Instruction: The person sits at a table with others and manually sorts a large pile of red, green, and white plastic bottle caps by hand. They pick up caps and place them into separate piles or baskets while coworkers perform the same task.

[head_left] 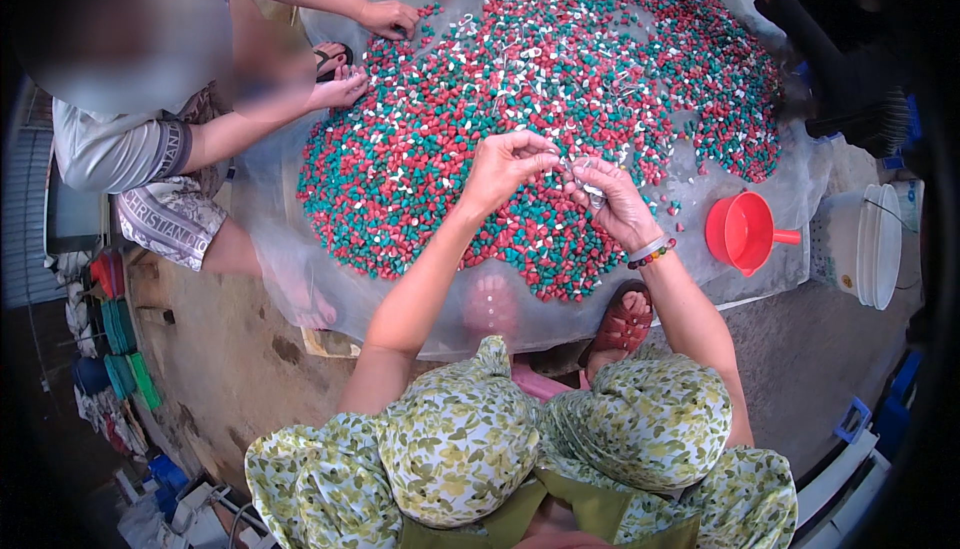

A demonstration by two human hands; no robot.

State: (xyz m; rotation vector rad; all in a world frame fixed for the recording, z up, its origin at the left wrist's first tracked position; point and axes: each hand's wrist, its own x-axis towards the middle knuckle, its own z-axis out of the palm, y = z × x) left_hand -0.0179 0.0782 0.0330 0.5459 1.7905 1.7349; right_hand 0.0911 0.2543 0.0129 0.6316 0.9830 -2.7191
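Observation:
My left hand [508, 171] is raised over the pile, thumb and fingertips pinched together; what they hold, if anything, is too small to make out. Close beside its fingertips, my right hand [618, 207] is curled, with small whitish clip-like pieces [592, 195] showing between the fingers. Beneath both hands spreads a wide pile of small red and green cone-shaped pieces [400, 179], with white clip-like bits scattered through it. The pile lies on a clear plastic sheet [360, 304].
A red scoop [742, 233] with a handle lies right of the pile. White buckets [862, 244] stand at the far right. Another person's hands [388, 19] touch the pile's left edge; a dark-sleeved arm [800, 29] reaches in at the upper right. My sandalled foot [622, 319] is below the sheet's near edge.

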